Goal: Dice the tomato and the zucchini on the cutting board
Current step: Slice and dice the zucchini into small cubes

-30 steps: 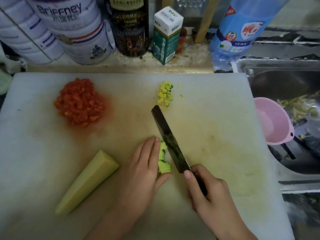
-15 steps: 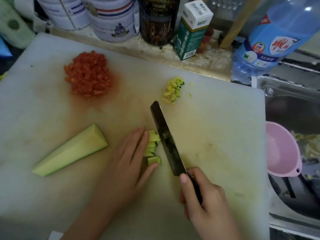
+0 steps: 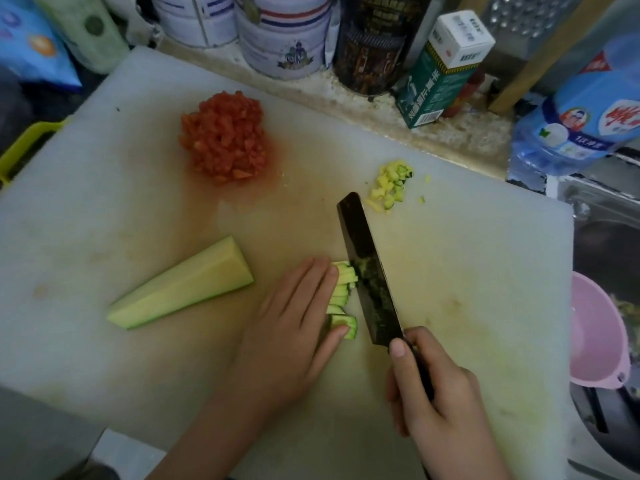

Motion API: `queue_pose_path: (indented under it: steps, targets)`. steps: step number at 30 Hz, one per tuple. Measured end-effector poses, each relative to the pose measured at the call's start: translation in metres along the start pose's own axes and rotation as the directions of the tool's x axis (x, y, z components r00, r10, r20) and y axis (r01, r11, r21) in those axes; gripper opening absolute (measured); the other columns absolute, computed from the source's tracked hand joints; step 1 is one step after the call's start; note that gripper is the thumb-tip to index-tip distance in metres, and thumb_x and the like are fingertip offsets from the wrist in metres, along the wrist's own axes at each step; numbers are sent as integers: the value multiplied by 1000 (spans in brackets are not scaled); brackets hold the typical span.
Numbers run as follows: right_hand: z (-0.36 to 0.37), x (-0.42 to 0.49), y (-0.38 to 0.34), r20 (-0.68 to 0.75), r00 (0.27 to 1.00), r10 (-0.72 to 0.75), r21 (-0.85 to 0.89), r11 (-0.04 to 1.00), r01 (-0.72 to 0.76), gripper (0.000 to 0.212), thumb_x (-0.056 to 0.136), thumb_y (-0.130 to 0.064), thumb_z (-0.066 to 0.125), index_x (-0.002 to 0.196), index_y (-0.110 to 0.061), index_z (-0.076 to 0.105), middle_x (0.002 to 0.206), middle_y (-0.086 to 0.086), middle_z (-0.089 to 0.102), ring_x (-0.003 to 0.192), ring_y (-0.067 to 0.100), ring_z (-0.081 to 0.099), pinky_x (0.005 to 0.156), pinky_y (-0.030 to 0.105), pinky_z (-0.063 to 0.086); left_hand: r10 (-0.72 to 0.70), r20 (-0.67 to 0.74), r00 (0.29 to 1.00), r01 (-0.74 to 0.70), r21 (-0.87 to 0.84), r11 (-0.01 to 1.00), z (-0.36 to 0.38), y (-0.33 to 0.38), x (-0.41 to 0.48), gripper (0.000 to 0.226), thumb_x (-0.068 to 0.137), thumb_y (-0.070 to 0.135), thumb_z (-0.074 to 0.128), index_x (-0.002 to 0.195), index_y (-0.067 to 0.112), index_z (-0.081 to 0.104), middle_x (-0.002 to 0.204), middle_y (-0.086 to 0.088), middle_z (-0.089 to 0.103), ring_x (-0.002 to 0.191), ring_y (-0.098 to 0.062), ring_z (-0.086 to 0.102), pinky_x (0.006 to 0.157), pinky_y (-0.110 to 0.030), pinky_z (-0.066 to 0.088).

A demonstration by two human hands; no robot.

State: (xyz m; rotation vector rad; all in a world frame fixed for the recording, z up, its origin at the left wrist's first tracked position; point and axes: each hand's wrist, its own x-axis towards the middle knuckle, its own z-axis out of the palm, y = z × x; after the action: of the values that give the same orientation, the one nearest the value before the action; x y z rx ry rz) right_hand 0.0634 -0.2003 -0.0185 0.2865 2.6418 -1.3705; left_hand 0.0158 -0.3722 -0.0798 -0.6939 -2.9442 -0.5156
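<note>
White cutting board (image 3: 467,265): left hand (image 3: 294,327), fingers flat, half-hides zucchini strips (image 3: 343,289); right hand (image 3: 440,396) still clamps the knife (image 3: 367,268) against them.

Head camera looks down, seemingly close, at cutting board (image 3: 450,254).

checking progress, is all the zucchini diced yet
No, a long zucchini wedge lies whole on the board beside the left hand, and the knife in the right hand meets undiced strips.
</note>
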Motion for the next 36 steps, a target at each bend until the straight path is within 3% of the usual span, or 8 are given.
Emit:
queue_pose_path:
  steps: [6, 11, 16, 21, 24, 28, 32, 36]
  targets:
    - [-12, 1, -5, -31, 999, -29, -26, 999, 28, 30, 82, -58, 35, 80, -32, 50, 51, 0, 57, 40, 10, 50, 45, 21, 41, 32, 2, 999, -32, -6, 999, -1, -4, 2, 61, 99, 44, 35, 142, 2, 46, 148, -12, 45, 137, -25, 39, 112, -38, 28]
    - [-10, -11, -17, -41, 999, -11, 18, 1000, 11, 38, 83, -56, 35, 87, -24, 55, 53, 8, 59, 35, 14, 50, 41, 16, 37, 33, 1, 999, -33, 9, 999, 2, -5, 1, 61, 100, 44, 35, 143, 3, 46, 149, -11, 45, 138, -27, 41, 111, -40, 30]
    - [7, -23, -21, -102, 991, 81, -1, 997, -81, 36, 76, -63, 31, 85, -34, 51, 55, 8, 61, 39, 13, 52, 45, 11, 34, 42, -32, 999, -41, 36, 999, 9, -5, 0, 59, 100, 42, 37, 141, 1, 46, 146, -14, 48, 136, -31, 44, 107, -44, 35]
    - [16, -23, -18, -137, 987, -79, -228, 973, 46, 17, 87, -52, 29, 84, -45, 44, 49, -4, 56, 36, 4, 50, 40, 13, 36, 39, -47, 998, -37, 38, 999, 9, -4, 1, 57, 103, 43, 30, 141, 2, 42, 143, -14, 51, 134, -31, 46, 106, -44, 35]
    - [19, -23, -20, -129, 985, -117, -360, 931, 63, 26, 97, -54, 22, 89, -42, 43, 44, -3, 49, 33, 0, 45, 36, 12, 36, 20, -49, 999, -18, 48, 999, 12, -3, 1, 57, 103, 43, 26, 142, 3, 37, 143, -13, 51, 135, -30, 43, 107, -43, 34]
    - [26, -23, -36, -143, 987, -68, -480, 877, -9, 38, 101, -50, 13, 90, -31, 44, 37, -7, 31, 26, 5, 37, 31, 7, 22, 8, -66, 998, -6, 36, 999, 15, -2, 2, 59, 98, 40, 36, 142, 2, 37, 143, -15, 51, 135, -29, 40, 108, -42, 33]
    - [40, -22, -43, -187, 980, 68, -554, 816, -163, 28, 96, -41, 24, 86, -21, 40, 45, -7, 9, 22, 16, 24, 31, 17, 11, -8, -53, 999, 9, 22, 1000, 14, 0, 3, 53, 102, 35, 31, 142, 1, 39, 141, -15, 53, 134, -29, 39, 110, -41, 31]
    - [46, -20, -40, -192, 973, 128, -592, 775, -219, 34, 98, -40, 19, 87, -16, 40, 47, -7, 14, 23, 17, 19, 35, 13, 7, -10, -27, 1000, 11, 9, 1000, 13, -1, 3, 53, 101, 33, 32, 143, 1, 39, 143, -16, 51, 136, -31, 40, 111, -42, 31]
